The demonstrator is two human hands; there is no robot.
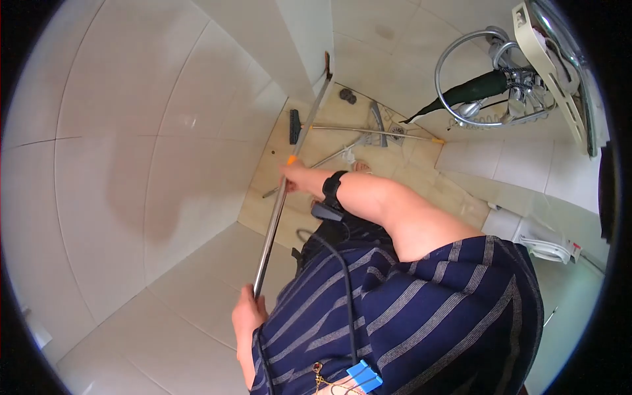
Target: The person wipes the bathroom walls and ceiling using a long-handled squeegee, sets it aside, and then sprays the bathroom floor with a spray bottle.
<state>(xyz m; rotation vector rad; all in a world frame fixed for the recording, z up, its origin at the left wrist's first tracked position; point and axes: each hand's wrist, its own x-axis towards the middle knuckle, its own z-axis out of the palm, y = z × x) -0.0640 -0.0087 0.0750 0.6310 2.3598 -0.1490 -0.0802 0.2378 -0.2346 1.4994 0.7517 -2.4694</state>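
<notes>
A long metal pole [270,245] slants up from my body toward the wall corner, with an orange collar [291,160] partway along it. My left hand [248,315] is wrapped round its near end. Farther up, just below the collar, my right hand [293,178] grips the same pole; a black strap [333,189] circles that wrist. At the far end, a narrow brownish head [327,64] meets the corner by the wall edge. Below the pole on the tan floor [280,158] lies a dark brush head [294,127] with its own metal handle [368,131].
A grey floor tool [378,123] lies near the drain [397,134], and another thin handle [332,157] crosses the floor. Small dark lumps [347,96] sit by the wall. Right: a chrome ring [440,79], a dark green folded umbrella-like item [474,91], and a white shelf [550,72].
</notes>
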